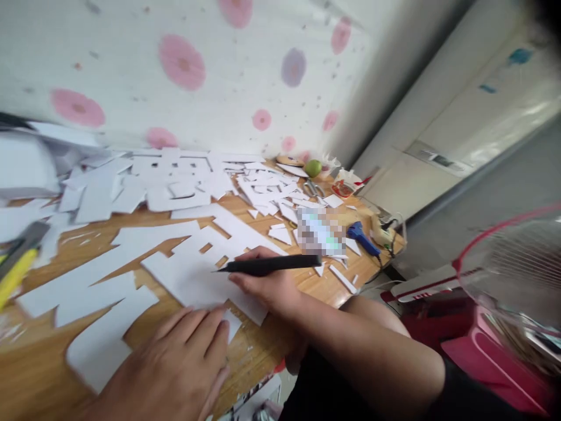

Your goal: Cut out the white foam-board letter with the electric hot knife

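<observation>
My right hand (pixel 267 283) is closed around a black pen-shaped tool (pixel 276 264), held nearly level over a white board (pixel 184 279). Its thin, pointed tip is at the board's surface or just above it; I cannot tell whether it touches. Whether it is a pen or a craft knife is not clear. Small rectangular openings are cut in this board. My left hand (pixel 184 356) lies palm down with fingers outstretched at the board's near edge, holding nothing. Beside it on the left is a white cut piece with a rounded corner (pixel 96 351).
White offcuts (pixel 263 187) cover the back of the wooden table (pixel 35 362). A yellow-and-grey cutter (pixel 20 263) is at the left edge. Scissors (pixel 313 188), a green fruit (pixel 312 168) and a blue-handled tool (pixel 363 237) lie right. A fan (pixel 517 263) stands beyond the table.
</observation>
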`<state>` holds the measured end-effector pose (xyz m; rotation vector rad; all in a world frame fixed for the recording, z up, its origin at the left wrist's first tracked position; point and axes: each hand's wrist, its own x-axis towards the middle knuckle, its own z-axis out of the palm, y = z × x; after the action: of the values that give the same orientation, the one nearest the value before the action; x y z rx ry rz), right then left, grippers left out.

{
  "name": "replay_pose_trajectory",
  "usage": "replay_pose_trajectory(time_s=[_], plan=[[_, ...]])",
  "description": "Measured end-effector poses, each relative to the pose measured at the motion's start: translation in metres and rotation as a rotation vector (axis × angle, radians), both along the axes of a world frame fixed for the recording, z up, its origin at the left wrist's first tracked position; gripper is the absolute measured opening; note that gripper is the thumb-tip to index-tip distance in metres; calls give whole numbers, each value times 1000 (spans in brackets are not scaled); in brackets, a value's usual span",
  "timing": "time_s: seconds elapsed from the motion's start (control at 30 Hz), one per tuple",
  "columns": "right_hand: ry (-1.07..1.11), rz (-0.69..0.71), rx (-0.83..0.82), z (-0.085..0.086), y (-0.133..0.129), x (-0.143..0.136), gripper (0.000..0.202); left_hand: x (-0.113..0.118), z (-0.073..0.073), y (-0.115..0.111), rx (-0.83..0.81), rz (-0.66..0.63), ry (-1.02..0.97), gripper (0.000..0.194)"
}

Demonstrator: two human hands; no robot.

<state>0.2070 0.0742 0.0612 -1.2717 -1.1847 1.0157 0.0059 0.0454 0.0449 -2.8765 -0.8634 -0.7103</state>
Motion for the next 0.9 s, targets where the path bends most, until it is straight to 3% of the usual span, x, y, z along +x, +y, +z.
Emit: replay_pose_trajectory(time_s=[0.1, 0.3, 0.53, 0.9], plan=[[-132, -52, 18, 0, -4, 4, 33, 5, 11, -2, 109, 1, 58, 30], [-247, -50, 133, -4, -3, 8, 23, 7, 4, -3, 122, -4, 127, 22], [-411, 67, 296, -5, 0, 2, 16, 9, 12, -3, 189, -48, 136, 30], [-519, 32, 319, -11, 3, -4, 16, 10, 22, -4, 142, -66, 184, 34]])
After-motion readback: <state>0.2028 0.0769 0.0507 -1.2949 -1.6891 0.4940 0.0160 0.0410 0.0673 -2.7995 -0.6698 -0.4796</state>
